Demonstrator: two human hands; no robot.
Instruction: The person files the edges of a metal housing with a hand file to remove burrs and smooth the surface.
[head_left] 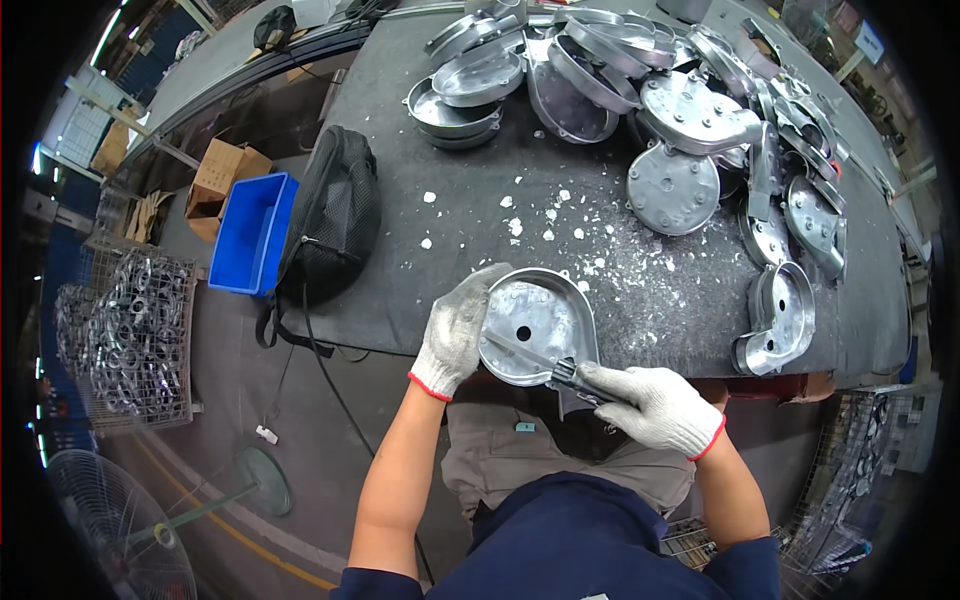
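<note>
My left hand (452, 330), in a white knit glove with a red cuff, grips the left rim of a round silver metal housing (558, 312). The housing lies open side up at the table's near edge, with a dark hole in its floor. Closed round the black handle of a slim, flat-bladed hand tool (574, 377) is my gloved right hand (655, 408). Its blade reaches over the near rim into the housing and points up and left. Whether the tip touches the inner wall cannot be made out.
Many metal housings (690, 110) are heaped along the table's far and right sides; one housing (782, 312) stands near the right edge. White chips (515, 227) litter the dark tabletop. At left are a black bag (338, 215), a blue bin (250, 235), a wire basket of parts (135, 335) and a fan (125, 530).
</note>
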